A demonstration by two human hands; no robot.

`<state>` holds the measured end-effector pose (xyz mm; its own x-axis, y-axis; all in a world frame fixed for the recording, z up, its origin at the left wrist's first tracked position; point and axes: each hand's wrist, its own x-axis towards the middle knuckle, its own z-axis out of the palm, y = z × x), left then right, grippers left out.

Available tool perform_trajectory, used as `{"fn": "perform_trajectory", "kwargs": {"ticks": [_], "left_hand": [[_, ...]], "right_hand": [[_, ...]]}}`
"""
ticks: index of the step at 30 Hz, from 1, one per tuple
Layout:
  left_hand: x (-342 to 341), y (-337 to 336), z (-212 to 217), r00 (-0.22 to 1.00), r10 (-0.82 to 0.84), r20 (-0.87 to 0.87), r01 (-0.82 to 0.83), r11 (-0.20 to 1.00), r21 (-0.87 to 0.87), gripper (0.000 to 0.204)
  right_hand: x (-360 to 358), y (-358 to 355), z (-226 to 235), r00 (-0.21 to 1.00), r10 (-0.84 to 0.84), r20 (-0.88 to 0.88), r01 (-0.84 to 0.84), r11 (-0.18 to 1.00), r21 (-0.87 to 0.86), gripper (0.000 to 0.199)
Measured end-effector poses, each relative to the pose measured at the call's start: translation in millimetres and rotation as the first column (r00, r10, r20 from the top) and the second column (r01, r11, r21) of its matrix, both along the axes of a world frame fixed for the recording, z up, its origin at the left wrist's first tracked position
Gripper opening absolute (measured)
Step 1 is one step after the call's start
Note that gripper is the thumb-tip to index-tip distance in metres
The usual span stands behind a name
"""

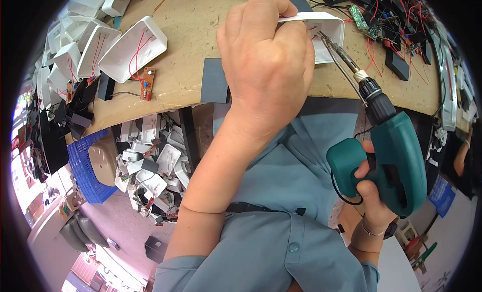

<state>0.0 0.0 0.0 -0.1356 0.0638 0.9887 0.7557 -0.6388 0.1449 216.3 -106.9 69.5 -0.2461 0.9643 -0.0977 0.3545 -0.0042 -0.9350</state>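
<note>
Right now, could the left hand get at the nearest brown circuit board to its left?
Probably not without letting go: the left hand grips a white plastic housing. Otherwise, just a dark block lies between it and the brown circuit board.

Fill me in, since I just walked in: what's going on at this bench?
A person sits at the bench, with both hands busy. The left hand grips a white plastic box, while the right hand holds a green soldering gun. Its tip is in the box, near red wires; whether they touch is hard to tell. To the left lies another open box, its red wires running to a brown circuit board.
</note>
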Motion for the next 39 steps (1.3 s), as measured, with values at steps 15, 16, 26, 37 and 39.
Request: {"fn": "perform_trajectory", "kwargs": {"ticks": [15, 16, 26, 37, 39], "left_hand": [[-0.1, -1.3, 0.5, 0.997, -0.057, 0.046, 0.058, 0.998, -0.029, 0.01], [0.1, -2.8, -0.1, 0.994, -0.081, 0.067, 0.085, 0.994, -0.062, 0.009], [2.9, -35.6, 46.0, 0.988, 0.137, 0.077, -0.026, 0.626, -0.779, 0.005], [-12.1, -50.8, 33.3, 0.998, 0.064, -0.018, -0.056, 0.662, -0.747, 0.032], [-29.1, -57.1, 41.6, 0.996, 0.087, 0.017, -0.047, 0.682, -0.729, 0.032]], "right_hand": [[5.6, -2.9, -8.2, 0.975, -0.121, -0.187, 0.156, 0.971, 0.184, 0.072], [6.6, -3.1, -8.5, 0.976, -0.123, -0.181, 0.156, 0.97, 0.184, 0.072], [8.2, -4.2, -11.8, 0.964, -0.107, -0.245, 0.144, 0.98, 0.138, 0.07], [11.8, -4.0, -17.4, 0.936, -0.027, -0.351, 0.094, 0.98, 0.177, 0.063], [16.3, -2.9, -17.8, 0.938, -0.004, -0.346, 0.072, 0.98, 0.186, 0.062]]}}
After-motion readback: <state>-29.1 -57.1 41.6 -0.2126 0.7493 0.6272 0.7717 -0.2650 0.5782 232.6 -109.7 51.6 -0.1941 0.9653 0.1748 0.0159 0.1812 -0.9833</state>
